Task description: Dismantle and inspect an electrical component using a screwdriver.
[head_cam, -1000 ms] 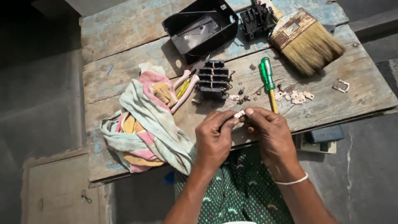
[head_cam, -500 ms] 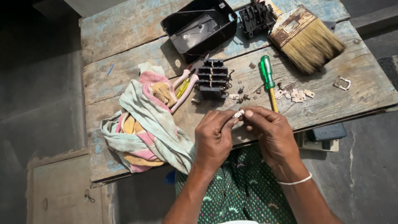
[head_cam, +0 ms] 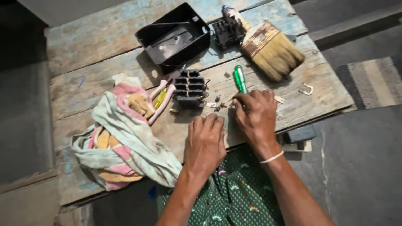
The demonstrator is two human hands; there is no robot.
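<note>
Your right hand [head_cam: 256, 115] has left the small part, now closing on the green-handled screwdriver [head_cam: 240, 79]; your left hand [head_cam: 205, 140] rests palm-down, grip unclear.

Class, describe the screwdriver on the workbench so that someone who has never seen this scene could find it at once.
Start at the worn wooden bench and find the wide paintbrush near its far right. Just left of the bristles lies the screwdriver, its lower end under the right hand. Its bright green handle sets it apart from the black parts around it.
</note>
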